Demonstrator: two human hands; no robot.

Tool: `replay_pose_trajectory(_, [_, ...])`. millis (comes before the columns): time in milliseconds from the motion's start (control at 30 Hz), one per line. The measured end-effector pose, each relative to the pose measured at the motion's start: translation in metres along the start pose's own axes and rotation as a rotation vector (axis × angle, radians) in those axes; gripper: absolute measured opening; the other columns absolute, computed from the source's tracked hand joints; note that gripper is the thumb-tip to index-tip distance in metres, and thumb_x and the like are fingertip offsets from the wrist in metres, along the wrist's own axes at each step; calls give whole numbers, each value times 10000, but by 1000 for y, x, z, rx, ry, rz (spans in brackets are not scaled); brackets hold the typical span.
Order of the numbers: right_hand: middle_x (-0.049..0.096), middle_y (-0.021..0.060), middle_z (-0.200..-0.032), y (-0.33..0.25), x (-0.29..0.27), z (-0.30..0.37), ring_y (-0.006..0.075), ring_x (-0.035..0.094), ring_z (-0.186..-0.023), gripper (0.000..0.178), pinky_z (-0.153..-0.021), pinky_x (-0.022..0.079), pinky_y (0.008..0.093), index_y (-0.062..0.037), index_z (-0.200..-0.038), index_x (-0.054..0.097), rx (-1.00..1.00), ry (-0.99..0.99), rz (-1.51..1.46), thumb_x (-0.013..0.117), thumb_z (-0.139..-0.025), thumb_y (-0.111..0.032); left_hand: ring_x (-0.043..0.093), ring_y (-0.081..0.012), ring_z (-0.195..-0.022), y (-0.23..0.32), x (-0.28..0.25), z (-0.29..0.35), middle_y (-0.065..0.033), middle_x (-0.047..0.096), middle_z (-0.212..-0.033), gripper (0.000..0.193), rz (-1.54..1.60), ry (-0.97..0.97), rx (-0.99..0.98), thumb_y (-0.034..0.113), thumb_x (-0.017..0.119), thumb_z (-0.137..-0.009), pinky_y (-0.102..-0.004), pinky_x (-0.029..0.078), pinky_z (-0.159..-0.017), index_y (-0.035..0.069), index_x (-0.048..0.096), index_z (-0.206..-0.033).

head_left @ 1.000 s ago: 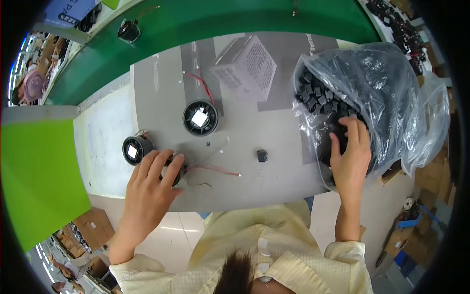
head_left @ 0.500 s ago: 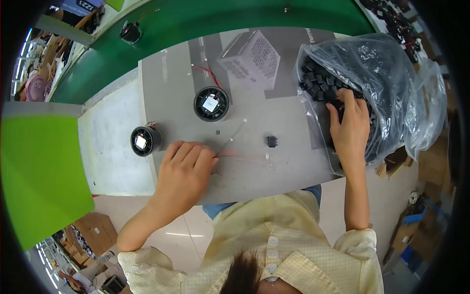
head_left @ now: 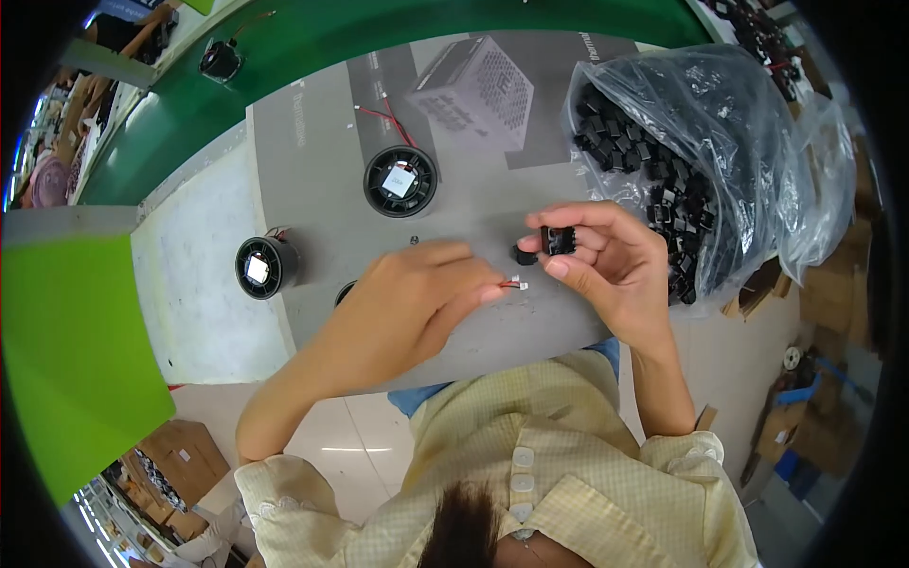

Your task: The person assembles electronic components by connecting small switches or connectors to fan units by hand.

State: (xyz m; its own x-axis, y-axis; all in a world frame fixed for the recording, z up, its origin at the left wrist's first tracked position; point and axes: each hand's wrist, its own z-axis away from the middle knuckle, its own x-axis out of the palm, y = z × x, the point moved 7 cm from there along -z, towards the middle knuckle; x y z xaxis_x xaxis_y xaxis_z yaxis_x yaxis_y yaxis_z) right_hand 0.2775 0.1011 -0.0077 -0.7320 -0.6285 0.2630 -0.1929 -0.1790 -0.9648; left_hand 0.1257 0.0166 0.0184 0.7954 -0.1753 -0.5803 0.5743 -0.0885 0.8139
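Observation:
My left hand is closed over the middle of the board, pinching a red-and-black wire pair with small white plugs at its end. To its right, my right hand holds a small black block-shaped plastic part between thumb and fingers. Another black part lies on the board just beside that one, partly covered by the fingertips. Behind my left forearm peeks the rim of a dark round piece, mostly hidden. A black round fan unit with a white square label stands farther back, its wires trailing away.
A second fan unit stands at the board's left. At the right, a clear plastic bag lies open, with many black parts inside. Another dark unit sits on the green surface. A bright green panel borders the left.
My right hand has come out of the bag with a black part and moved left. My left hand has shifted right with the wire ends, bringing them near that part.

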Motion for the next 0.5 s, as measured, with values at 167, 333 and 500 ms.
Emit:
replay_pose_trajectory(167, [698,164,-1158,-2,0,-1,187,676,-1050,322,-853,502,268,33,-1151,632,-197,-121,309,732,-847,72,563,-267,-704,-8,-3,-8,-117,638,-820,134,141,27,12,129,649,-952,-359,449,-639,17,713,-986])
replay_pose_trajectory(333, [719,156,-1130,8,6,-2,165,658,-1052,289,-851,457,274,11,-1115,623,-106,-25,67,734,-850,38,541,-157,-684,-13,-1,-11,-71,612,-746,155,275,3,-72,138,629,-975,-306,423,-616,18,727,-970])
replay_pose_trajectory(500, [707,181,-1157,8,10,-3,169,657,-1064,303,-830,442,260,16,-1135,610,-163,-32,105,732,-857,22,519,-82,-637,-28,1,-9,-18,626,-735,190,398,28,-292,182,636,-984,-261,403,-592,24,732,-941])
